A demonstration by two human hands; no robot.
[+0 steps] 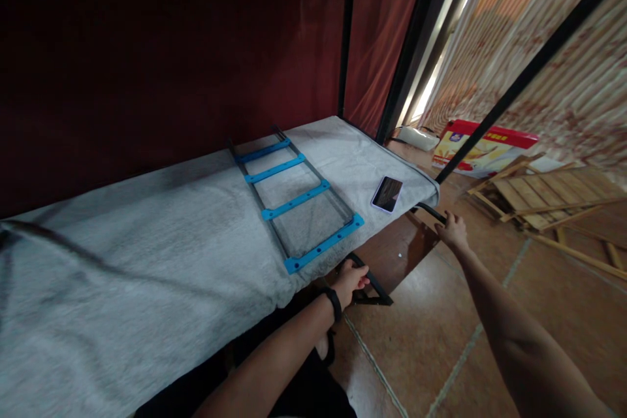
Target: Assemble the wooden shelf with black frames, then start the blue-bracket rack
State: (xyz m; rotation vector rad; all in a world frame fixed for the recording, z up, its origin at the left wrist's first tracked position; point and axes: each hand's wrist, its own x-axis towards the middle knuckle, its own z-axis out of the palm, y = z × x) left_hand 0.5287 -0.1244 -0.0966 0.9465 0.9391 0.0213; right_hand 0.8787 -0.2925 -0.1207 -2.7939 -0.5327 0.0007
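My left hand (351,279), with a black wristband, is closed around a black metal bar (373,282) at the front edge of a grey-covered bed platform (147,255). My right hand (452,232) is closed on a black frame bar (430,210) at the platform's right corner. On the grey cover lies a ladder-like rack with blue crosspieces (294,199). A phone (386,194) lies face up near the right corner, between my hands.
Dark red curtains (171,65) hang behind the platform. A black diagonal pole (529,68) rises from the corner. On the brown tiled floor (441,339) lie wooden slats (543,199) and a red and yellow box (482,147) against a patterned curtain.
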